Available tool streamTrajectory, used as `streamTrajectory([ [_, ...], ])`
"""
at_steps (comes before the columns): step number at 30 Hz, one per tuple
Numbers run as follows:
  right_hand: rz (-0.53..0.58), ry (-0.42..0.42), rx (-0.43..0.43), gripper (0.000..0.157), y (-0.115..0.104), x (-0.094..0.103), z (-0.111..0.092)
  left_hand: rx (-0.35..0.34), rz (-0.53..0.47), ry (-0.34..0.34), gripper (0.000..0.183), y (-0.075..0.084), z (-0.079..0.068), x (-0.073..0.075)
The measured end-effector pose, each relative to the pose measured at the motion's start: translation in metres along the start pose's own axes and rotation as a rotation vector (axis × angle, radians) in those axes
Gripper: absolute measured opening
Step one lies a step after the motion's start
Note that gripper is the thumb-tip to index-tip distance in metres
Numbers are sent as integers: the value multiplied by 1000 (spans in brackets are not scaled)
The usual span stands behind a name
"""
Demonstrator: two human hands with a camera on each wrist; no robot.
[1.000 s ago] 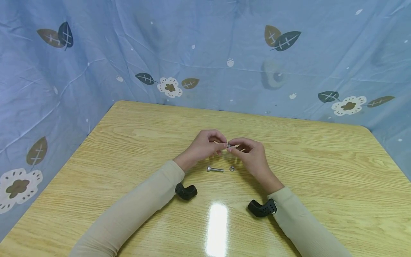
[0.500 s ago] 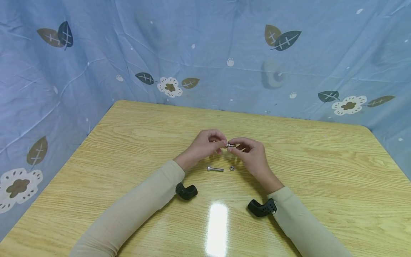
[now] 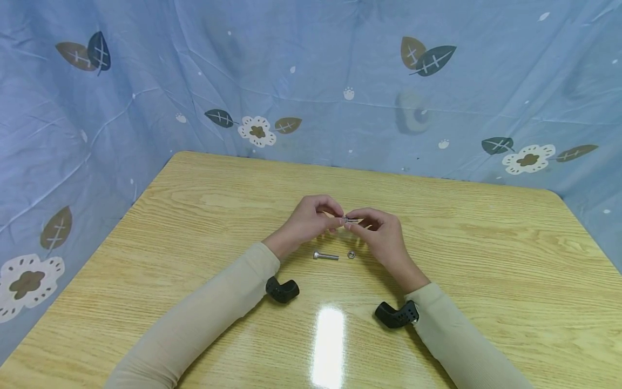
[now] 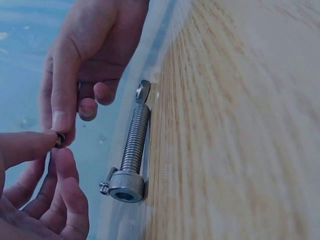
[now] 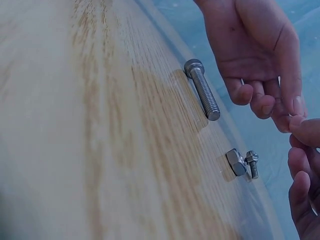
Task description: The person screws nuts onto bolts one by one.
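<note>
Fingertips of my left hand and right hand meet over the middle of the table. Between them they pinch a small metal bolt, its shank pointing right in the head view. The left wrist view shows only a dark round end of it between thumb and finger; the rest is hidden. Below the hands lies a larger socket-head bolt, with a knurled head. A loose hex nut stands just right of its threaded end.
Past the nut, the right wrist view shows another small bolt with a nut on it. The wooden table ends at a blue patterned curtain. Black wrist pieces hang from both cuffs.
My left thumb lifts slightly and comes back down at the small bolt, whose visible part shifts a little. The right hand stays almost still, and the large bolt and nut have not moved.
</note>
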State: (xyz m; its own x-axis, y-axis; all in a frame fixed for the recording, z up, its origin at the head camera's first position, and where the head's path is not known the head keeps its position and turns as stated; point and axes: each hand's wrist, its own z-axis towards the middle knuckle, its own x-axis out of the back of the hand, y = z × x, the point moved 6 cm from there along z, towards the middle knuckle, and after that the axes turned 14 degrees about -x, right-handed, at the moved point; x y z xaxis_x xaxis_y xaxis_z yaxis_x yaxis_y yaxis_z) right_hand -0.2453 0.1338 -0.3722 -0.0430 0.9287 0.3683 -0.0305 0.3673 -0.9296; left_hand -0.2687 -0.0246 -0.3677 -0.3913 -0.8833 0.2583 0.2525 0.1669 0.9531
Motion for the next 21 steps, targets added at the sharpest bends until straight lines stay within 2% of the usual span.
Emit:
streamTrajectory([
  [7,5,5,-2,20,1,1,0,26,13,11,10,-2,0,0],
  [21,5,-2,6,20,1,0,1,10,-17,10,7,-2,2,0],
])
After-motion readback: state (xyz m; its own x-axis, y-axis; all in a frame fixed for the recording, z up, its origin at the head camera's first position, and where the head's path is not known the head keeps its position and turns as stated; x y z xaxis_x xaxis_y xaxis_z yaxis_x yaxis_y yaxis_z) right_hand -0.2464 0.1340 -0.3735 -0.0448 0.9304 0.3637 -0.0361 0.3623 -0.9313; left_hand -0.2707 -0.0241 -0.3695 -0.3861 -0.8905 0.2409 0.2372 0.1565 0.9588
